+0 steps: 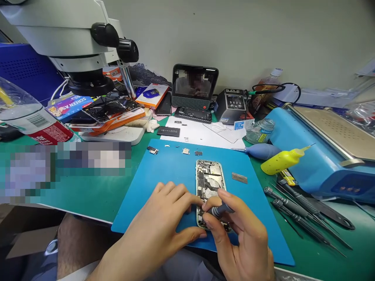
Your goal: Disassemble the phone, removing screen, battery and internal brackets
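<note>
An opened smartphone [211,191] with a pale frame and exposed inner parts lies on a blue mat [140,187]. My left hand [161,214] rests against its lower left side, index finger and thumb bracing the edge. My right hand [246,238] grips a small precision screwdriver [220,210] by its dark handle, over the phone's lower half. The screwdriver's tip is hidden by my fingers. Several small phone parts sit above the phone, among them a silvery piece [185,151] and a dark module [198,153]. To its right lies a flat metal strip [239,178].
More screwdrivers [293,205] and tweezers lie at right, near a yellow bottle [281,160], a blue air blower [262,151] and a blue machine [310,156]. A microscope [84,47] overhangs the left. Behind are a battery [168,131], white paper and a screen device [195,88].
</note>
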The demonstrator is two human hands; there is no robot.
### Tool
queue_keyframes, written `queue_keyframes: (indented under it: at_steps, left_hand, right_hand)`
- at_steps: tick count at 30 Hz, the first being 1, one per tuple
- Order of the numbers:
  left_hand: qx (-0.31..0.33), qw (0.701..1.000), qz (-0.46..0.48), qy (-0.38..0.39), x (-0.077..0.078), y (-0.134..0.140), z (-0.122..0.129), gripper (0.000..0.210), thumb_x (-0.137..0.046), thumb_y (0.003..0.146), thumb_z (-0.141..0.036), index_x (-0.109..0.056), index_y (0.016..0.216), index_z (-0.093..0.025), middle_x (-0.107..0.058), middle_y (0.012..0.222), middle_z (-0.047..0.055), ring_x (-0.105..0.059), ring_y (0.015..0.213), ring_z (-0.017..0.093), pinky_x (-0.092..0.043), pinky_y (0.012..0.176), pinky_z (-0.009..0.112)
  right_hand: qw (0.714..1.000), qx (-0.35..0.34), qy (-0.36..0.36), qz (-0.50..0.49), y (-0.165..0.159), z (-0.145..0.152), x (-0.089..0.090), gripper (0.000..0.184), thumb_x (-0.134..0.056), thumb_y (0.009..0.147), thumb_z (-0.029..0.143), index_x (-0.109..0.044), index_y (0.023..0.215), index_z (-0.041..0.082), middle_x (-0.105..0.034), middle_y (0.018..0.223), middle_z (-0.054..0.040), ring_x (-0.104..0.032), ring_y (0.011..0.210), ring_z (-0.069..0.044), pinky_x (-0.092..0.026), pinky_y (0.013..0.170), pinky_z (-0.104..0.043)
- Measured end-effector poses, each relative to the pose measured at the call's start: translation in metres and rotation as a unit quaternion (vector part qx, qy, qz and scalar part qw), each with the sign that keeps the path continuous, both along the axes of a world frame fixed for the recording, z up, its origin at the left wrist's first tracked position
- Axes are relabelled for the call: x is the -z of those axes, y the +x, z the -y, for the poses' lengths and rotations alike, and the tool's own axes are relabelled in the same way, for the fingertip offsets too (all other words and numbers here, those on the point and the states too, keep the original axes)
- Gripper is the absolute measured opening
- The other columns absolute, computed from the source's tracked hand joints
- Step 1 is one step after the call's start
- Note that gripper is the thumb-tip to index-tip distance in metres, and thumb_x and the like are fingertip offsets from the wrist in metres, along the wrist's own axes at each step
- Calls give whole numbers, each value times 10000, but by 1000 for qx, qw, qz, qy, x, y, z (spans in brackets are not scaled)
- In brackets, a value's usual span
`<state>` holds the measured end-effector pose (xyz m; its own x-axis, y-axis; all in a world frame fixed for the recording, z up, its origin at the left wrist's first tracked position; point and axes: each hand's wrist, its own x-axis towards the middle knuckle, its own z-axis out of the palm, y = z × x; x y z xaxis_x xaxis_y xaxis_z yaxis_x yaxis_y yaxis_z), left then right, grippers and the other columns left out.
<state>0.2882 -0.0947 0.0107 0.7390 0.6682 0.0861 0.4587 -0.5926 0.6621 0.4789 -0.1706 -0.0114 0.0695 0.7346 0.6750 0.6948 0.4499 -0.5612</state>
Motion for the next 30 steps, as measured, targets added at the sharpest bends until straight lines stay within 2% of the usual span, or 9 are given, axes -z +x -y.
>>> queue_keyframes:
  at_steps: [3,8,10,13,16,20,24,27,30]
  left_hand:
    - [0,1000,3,-2,0,-1,0,235,-797,1064,-292,-655,1249,-318,-693,1154,-21,-581,1026,264,-358,874,408]
    - [-7,1000,8,8,-1,-2,1,244,-782,1061,-230,-635,1236,-317,-668,1123,-22,-572,994,258,-356,868,404]
    - [-7,1000,8,8,-1,-1,1,244,-783,1060,-229,-634,1232,-318,-660,1104,-29,-568,988,254,-353,866,402]
    - [-7,1000,11,0,-2,-1,1,187,-769,1071,-220,-635,1176,-297,-662,1098,-34,-573,1006,247,-363,891,405]
    - [-7,1000,19,-17,-3,-3,1,219,-808,1055,-250,-632,1176,-297,-680,1129,-34,-581,1043,250,-368,908,408]
    - [-3,998,34,-49,-5,-7,1,269,-790,1065,-217,-639,1252,-339,-707,1203,-52,-595,1090,241,-371,965,410]
    - [-4,998,33,-57,-8,-7,-1,296,-824,1039,-203,-663,1244,-343,-734,1220,-63,-609,1098,238,-381,955,400]
    - [-3,998,35,-60,-10,-7,-1,237,-800,1053,-191,-682,1198,-336,-745,1190,-60,-625,1076,233,-385,951,399]
    - [-2,997,40,-60,-9,-8,-1,167,-772,1076,-199,-687,1141,-328,-740,1150,-62,-622,1048,226,-377,962,400]
  right_hand:
    - [999,5,25,28,-1,-1,-2,628,-712,1083,168,-487,1657,287,-838,1194,-83,-869,968,-200,-744,822,-281]
    - [993,-29,66,97,-3,-6,-13,947,-790,999,61,-301,1781,276,-857,1218,-67,-858,984,-205,-744,832,-314]
    - [991,-49,62,106,-2,-6,-17,954,-765,993,23,-289,1781,276,-861,1202,-58,-853,1000,-203,-741,831,-326]
    - [991,-77,45,96,-1,-4,-20,860,-652,982,-56,-367,1732,253,-852,1239,-72,-840,1098,-203,-733,869,-346]
    - [993,-81,34,79,1,-3,-19,754,-522,974,-46,-429,1680,205,-766,1444,-143,-743,1358,-245,-704,1018,-446]
    - [994,-61,45,74,1,-1,-16,750,-602,971,-11,-449,1669,219,-619,1640,-150,-615,1524,-259,-620,1178,-478]
    - [998,-41,25,39,1,3,-14,712,-484,1025,-8,-461,1687,252,-644,1618,-127,-656,1479,-273,-620,1168,-515]
    - [998,-20,22,55,1,4,-11,699,-626,1038,102,-455,1697,261,-736,1473,-133,-758,1318,-283,-694,1045,-466]
    - [1000,14,6,24,-1,2,-8,729,-724,1019,95,-480,1676,295,-799,1283,-97,-842,1076,-232,-741,878,-349]
